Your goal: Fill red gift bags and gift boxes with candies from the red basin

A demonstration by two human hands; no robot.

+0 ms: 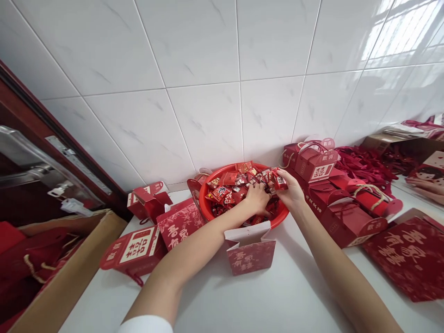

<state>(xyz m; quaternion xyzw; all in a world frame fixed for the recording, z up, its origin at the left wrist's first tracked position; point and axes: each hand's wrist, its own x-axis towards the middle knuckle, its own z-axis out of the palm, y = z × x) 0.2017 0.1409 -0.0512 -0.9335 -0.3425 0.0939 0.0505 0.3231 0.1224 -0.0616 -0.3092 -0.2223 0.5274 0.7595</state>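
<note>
Round red plastic basin (282, 218) surrounding the left fingers, probably steady, best taken by its rim. Nearer than those fingers, an open red paper bag (250, 258): light, creasable, I'd say; lift by the sides. Left hand (258, 199) spread over glossy red wrapped packets (222, 193), fingertips partly buried, grip unclear. Right hand (292, 190) pinches a small red packet (281, 183), likely slippery; its far side's hidden.

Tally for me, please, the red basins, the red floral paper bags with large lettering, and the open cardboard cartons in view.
Red basin: 1
Floral paper bags: 3
Cardboard cartons: 2
Total: 6
</note>
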